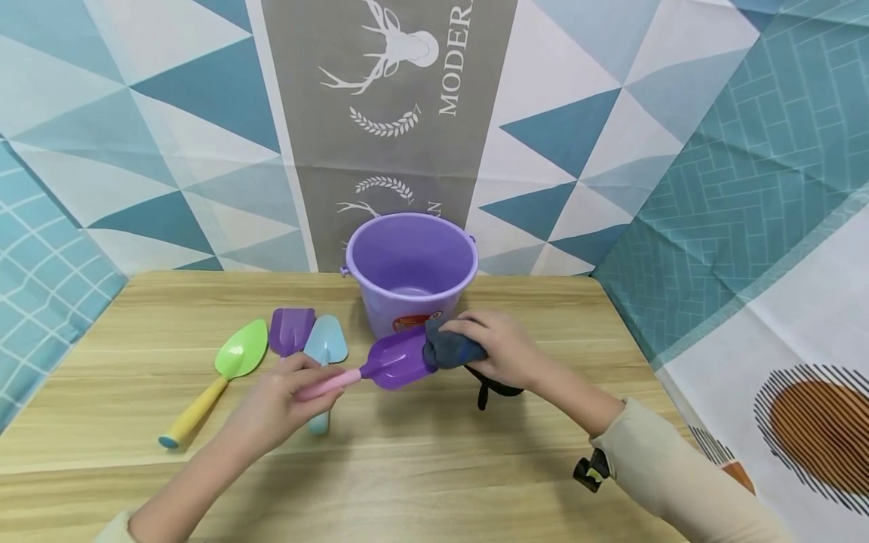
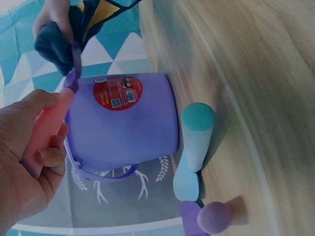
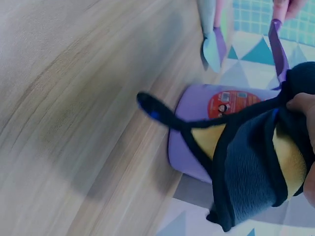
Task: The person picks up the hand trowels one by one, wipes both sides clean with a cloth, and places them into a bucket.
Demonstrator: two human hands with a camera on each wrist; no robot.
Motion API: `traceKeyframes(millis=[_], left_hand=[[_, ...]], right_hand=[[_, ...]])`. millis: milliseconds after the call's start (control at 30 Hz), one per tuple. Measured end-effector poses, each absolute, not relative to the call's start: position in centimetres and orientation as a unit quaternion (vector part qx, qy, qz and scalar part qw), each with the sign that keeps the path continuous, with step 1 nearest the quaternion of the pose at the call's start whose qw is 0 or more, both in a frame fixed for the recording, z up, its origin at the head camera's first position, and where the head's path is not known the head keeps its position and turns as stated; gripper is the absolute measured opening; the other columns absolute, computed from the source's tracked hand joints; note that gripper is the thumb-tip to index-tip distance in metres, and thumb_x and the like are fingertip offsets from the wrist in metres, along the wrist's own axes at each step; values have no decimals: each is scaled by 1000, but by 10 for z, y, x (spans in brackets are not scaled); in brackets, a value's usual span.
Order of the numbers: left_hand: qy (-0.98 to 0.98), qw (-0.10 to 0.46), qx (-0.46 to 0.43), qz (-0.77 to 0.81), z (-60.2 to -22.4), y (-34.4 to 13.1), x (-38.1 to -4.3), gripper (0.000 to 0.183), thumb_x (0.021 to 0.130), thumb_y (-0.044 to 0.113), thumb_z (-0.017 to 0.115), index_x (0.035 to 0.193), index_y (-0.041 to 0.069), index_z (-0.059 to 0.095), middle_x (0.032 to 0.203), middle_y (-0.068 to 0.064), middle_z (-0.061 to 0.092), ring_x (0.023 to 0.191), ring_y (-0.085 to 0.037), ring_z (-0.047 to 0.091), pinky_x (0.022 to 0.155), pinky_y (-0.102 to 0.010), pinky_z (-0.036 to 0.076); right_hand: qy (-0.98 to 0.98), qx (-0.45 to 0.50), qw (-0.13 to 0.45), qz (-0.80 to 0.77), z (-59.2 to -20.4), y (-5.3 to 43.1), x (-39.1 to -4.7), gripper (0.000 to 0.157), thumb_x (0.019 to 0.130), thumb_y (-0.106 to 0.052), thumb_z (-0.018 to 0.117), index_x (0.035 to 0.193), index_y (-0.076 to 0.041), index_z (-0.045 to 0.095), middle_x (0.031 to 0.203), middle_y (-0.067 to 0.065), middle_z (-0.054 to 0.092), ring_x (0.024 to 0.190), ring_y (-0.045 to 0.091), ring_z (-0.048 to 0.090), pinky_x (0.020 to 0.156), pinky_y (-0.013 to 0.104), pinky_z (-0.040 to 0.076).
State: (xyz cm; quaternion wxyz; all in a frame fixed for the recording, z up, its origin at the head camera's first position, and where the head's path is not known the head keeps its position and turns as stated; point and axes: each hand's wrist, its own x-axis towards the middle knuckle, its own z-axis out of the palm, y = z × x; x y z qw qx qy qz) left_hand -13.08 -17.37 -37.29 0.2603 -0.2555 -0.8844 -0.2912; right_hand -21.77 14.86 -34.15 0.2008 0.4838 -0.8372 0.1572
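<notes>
My left hand (image 1: 281,400) grips the pink handle (image 1: 327,385) of a small toy shovel with a purple blade (image 1: 397,360), held above the table. A dark blue cloth (image 1: 451,348) is bunched in my right hand (image 1: 498,348) and pressed over the blade's tip. In the right wrist view, loose folds of the cloth (image 3: 251,167) hang down, showing yellow patches, dark edging and a hanging loop. Just behind the shovel stands a purple bucket (image 1: 370,302) with a red label (image 2: 118,92).
To the left on the wooden table (image 1: 421,483) lie a green trowel (image 1: 241,351) with a yellow handle, another purple shovel (image 1: 290,330) and a light blue shovel (image 1: 327,341). Patterned cloth hangings (image 1: 563,151) stand behind the table and along its sides.
</notes>
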Motion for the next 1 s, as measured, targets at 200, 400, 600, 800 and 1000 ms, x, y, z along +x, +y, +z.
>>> traceKeyframes(millis=[200,400,600,800,1000], left_hand=[[-877,269,-215,-336,-373,-176,-132,29,64,4,81,91,14,75,75,9,58,67,0,45,58,-9,37],[-858,269,-180,-399,-373,-170,-131,29,70,5,79,97,15,74,80,7,64,69,-2,46,58,-14,38],[-832,238,-162,-473,-374,-159,-132,28,77,6,75,103,14,72,83,7,65,71,-3,50,59,-16,41],[-831,213,-136,-495,-375,-146,-132,27,79,11,74,105,18,71,85,8,65,72,-2,50,58,-18,42],[-810,195,-129,-538,-372,-132,-129,27,81,8,72,107,17,70,85,5,63,73,-3,48,55,-18,43]], right_hand=[[-845,401,145,323,-340,156,-218,47,75,-4,75,118,-12,59,114,11,61,106,26,58,89,46,48],[-833,324,136,428,-340,152,-214,46,79,-2,71,122,-10,58,118,9,61,110,25,56,92,46,46],[-807,281,162,494,-339,139,-208,44,77,0,72,118,-5,57,115,13,62,105,24,59,90,42,49],[-751,293,194,560,-342,122,-204,49,76,7,69,120,-2,50,120,15,56,109,19,55,94,31,46],[-708,333,301,546,-348,108,-200,55,75,9,68,125,3,46,120,22,53,112,17,52,98,27,42]])
